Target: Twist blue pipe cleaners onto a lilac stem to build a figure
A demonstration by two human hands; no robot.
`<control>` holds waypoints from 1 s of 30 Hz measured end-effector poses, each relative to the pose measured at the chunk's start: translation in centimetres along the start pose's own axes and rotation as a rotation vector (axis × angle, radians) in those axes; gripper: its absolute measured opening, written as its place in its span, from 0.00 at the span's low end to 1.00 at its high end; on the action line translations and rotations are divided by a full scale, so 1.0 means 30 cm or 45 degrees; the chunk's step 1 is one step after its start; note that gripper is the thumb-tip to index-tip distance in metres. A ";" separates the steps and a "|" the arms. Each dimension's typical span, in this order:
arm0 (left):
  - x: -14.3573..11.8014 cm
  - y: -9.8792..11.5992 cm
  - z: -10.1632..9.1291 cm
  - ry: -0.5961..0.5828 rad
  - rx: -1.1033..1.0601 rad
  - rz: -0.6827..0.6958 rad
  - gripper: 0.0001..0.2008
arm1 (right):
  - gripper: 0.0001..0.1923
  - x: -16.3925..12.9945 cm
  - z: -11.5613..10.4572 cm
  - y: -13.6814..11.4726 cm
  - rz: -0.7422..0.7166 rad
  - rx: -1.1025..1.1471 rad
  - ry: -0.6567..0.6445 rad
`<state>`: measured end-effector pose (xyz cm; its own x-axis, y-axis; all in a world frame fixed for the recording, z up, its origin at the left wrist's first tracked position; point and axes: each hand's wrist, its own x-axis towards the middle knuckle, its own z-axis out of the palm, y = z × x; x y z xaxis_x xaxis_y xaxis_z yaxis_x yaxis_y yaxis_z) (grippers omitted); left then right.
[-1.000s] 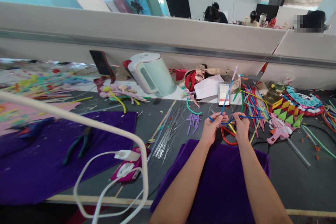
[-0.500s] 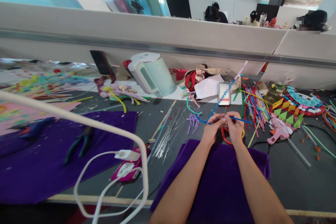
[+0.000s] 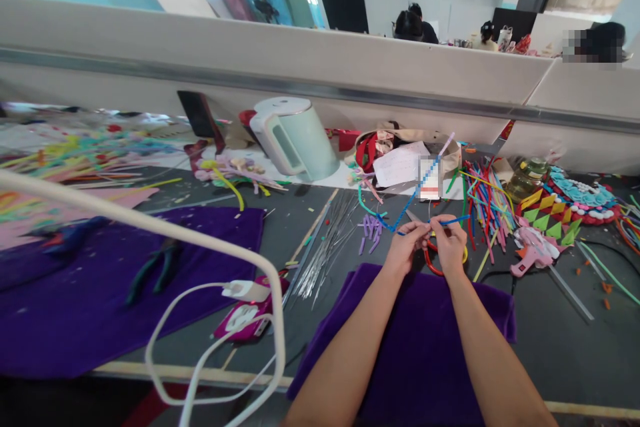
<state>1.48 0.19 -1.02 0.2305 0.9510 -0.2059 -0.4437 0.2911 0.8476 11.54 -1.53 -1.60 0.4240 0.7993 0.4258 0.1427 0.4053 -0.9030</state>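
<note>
Held in front, above the dark table [image 3: 575, 360] and between both hands: blue stem [image 3: 415, 199], whether one length or several joined, cannot tell (too tangled near the fingertips for a count). Fuzzy and bright blue, with one pale lilac tip at the upper end. Nearly straight along its long slanting run, sharply bent low down near the left hand [image 3: 406, 245], where it crosses another bit of blue; one short blue end poking out past the right hand [image 3: 450, 239]. On both hands, thumb and fingers together, pinched on the blue.

Just under the hands, one pair of scissors [image 3: 429, 263], with one red loop and one yellow in sight. Beyond the stem, one phone [image 3: 430, 180] with a blurred screen, and beside it one sheet of paper [image 3: 400, 165]. To the left, several short purple pieces [image 3: 371, 230], then a heap of silver wires [image 3: 317, 270] (far too many to number). To the right, one big bunch of coloured stems [image 3: 490, 210], one jar [image 3: 531, 177], one pink glue gun [image 3: 533, 250].

Farther out, one pale kettle [image 3: 305, 137]; two purple cloths, one beneath the forearms [image 3: 415, 347], one at far left with one pair of pliers [image 3: 163, 267] on it. Past the partition [image 3: 275, 47], four people, partly hidden.
</note>
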 end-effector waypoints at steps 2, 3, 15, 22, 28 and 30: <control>0.002 -0.003 0.000 0.024 0.000 0.000 0.11 | 0.08 -0.001 0.000 -0.005 -0.019 -0.044 -0.034; 0.002 -0.005 0.000 0.034 -0.004 0.005 0.11 | 0.07 -0.001 0.000 -0.009 -0.029 -0.069 -0.056; -0.004 0.005 0.004 -0.088 -0.208 -0.016 0.12 | 0.09 -0.004 0.012 -0.001 0.270 0.301 0.006; -0.009 0.012 0.009 -0.087 -0.105 0.015 0.10 | 0.13 0.007 0.012 0.006 0.725 0.828 -0.175; -0.008 0.015 0.006 -0.046 -0.034 0.072 0.11 | 0.12 0.011 0.004 -0.002 0.753 0.856 -0.218; -0.007 0.014 0.004 -0.050 -0.039 0.053 0.11 | 0.12 0.011 0.003 0.000 0.744 0.852 -0.229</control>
<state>1.34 0.10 -0.59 0.2447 0.9577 -0.1513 -0.4800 0.2553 0.8393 11.60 -1.22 -1.45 0.1118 0.9931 -0.0363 -0.6248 0.0419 -0.7797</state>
